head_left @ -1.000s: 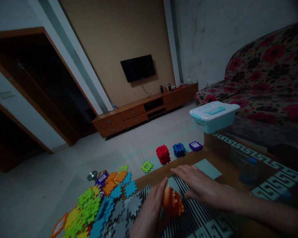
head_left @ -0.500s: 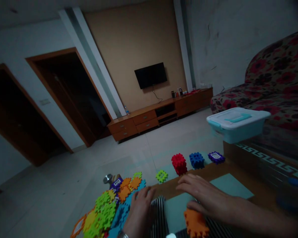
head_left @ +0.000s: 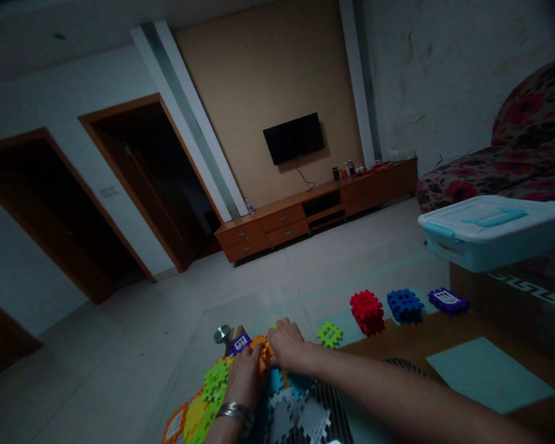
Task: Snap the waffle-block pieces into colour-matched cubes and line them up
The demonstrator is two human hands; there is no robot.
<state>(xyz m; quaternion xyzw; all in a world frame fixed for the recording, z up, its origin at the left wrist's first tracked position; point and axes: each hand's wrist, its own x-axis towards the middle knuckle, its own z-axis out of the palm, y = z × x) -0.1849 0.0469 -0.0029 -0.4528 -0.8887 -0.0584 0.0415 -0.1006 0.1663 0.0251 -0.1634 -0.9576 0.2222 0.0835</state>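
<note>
My left hand (head_left: pixel 244 381), with a silver bracelet at the wrist, is closed with its fingertips on orange notched plastic building pieces (head_left: pixel 264 354) in the pile at left. From the other side, my right hand (head_left: pixel 287 344) curls its fingers over the same orange pieces. Its forearm stretches across the front of the table. Green building pieces (head_left: pixel 215 379) and a yellow one (head_left: pixel 197 416) lie left of my left hand. A purple piece (head_left: pixel 239 344) with a white label is just beyond it. Grey pieces (head_left: pixel 296 419) lie nearer my body, partly hidden.
A lone green piece (head_left: pixel 330 334), a red stack (head_left: pixel 367 312), a blue stack (head_left: pixel 404 306) and a purple piece (head_left: pixel 448 301) form a row along the far side. A lidded turquoise box (head_left: pixel 494 246) stands at right. A pale sheet (head_left: pixel 490 373) lies nearer.
My right hand has moved left from above an orange piece in front of me to the pile, beside my left hand. Grey pieces have come into view, and the camera view has turned slightly left.
</note>
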